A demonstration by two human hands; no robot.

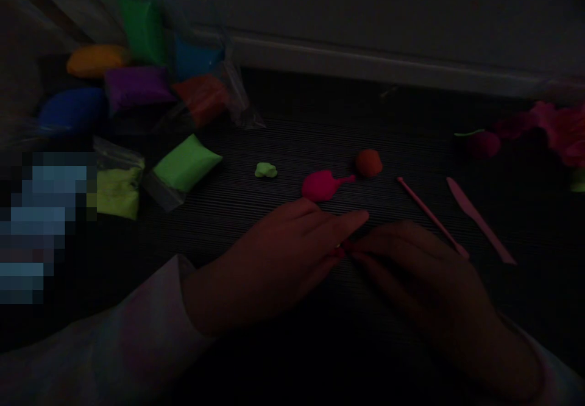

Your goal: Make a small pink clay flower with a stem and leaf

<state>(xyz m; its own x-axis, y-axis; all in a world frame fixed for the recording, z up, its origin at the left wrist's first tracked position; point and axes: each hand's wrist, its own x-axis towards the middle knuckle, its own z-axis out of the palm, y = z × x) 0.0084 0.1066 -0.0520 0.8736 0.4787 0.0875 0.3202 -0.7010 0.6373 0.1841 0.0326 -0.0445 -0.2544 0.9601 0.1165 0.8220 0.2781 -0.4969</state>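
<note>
A small piece of reddish-pink modelling clay [338,252] is mostly hidden between my fingertips. My left hand [274,253] pinches it between thumb and fingers, with the index finger stretched out above. My right hand [425,278] has its fingertips pressed together at the right end of the same piece. Just beyond the left hand lies a bright pink clay lump [319,186] with a thin tail. Near that tail is an orange clay ball [368,163]. A small pale green clay bit [265,170] lies farther left.
To the right lie a thin pink modelling stick [432,217] and a pink plastic knife [479,220]. Several coloured clay packets, among them a light green packet [188,163] and a purple packet [137,88], fill the left. Pink shapes [560,131] stand far right. The light is very dim.
</note>
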